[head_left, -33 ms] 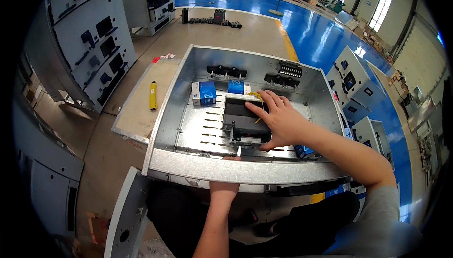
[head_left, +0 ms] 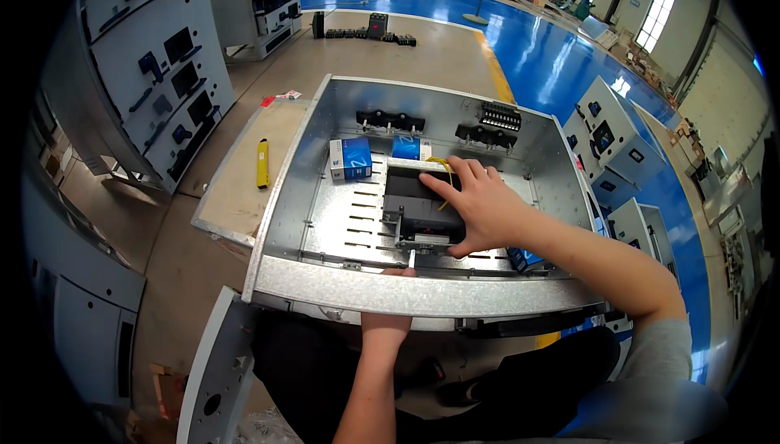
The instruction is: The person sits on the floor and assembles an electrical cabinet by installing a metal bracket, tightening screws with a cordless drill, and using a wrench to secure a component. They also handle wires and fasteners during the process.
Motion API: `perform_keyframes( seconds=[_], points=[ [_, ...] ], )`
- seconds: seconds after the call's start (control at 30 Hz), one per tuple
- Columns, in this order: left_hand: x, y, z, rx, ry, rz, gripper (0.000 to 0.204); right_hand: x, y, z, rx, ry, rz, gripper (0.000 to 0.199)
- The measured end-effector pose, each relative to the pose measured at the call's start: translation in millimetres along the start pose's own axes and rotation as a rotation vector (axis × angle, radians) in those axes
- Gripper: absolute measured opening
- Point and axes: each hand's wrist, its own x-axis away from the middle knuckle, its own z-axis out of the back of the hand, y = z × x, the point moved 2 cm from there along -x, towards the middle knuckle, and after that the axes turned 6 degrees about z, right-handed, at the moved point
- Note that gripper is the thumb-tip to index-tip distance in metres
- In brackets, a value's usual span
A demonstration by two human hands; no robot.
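1. The black block (head_left: 418, 212) sits in the middle of the frame, on the slotted floor of the open metal box (head_left: 410, 294), with a thin yellow wire (head_left: 445, 169) curling over its top edge.
2. Our right hand (head_left: 479, 207) lies spread and flat on the block's right side, fingers reaching toward the wire; it presses or steadies more than it grips.
3. Our left hand (head_left: 388, 326) comes up from the lower middle of the frame and goes under the box's near rim. Its fingers are hidden there, so we cannot tell whether it is open or closed.
4. We judge the step in hand to be seating the block on the box floor, with one hand above and one below the rim.
5. The next move seems to call for holding the block square to the slots while the hidden hand works by feel underneath.
6. Just behind the block stand two small blue-and-white cartons (head_left: 351, 158); black strips of terminals (head_left: 390, 121) line the back wall.
7. Left of the box, a yellow pen-like tool (head_left: 262, 163) lies on a flat panel (head_left: 244, 192).
8. Grey cabinets (head_left: 154, 62) stand at the upper left, and a blue floor (head_left: 552, 62) runs across the upper right.
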Motion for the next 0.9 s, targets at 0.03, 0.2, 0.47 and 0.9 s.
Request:
perform_keyframes(
  seconds=[0.03, 0.2, 0.47, 0.9],
  points=[
    [0.4, -0.3, 0.0, 0.08, -0.015, 0.07, 0.029, -4.8, 0.3, 4.0, -0.05, -0.065, -0.026, 0.12],
    [2.6, 11.0, -2.9, 0.281, -0.045, 0.171, 0.032, -13.3, 22.2, 1.0, -0.112, 0.009, 0.005, 0.114],
    [-1.4, 11.2, -4.0, 0.217, -0.001, 0.141, 0.027, -52.0, 28.3, 0.1, -0.329, 0.28, 0.108, 0.016],
    [8.5, 25.8, -3.8, 0.265, 0.059, 0.226, 0.025, -82.0, 72.4, -10.3, -0.704, -0.352, -0.014, 0.057]
  ],
)
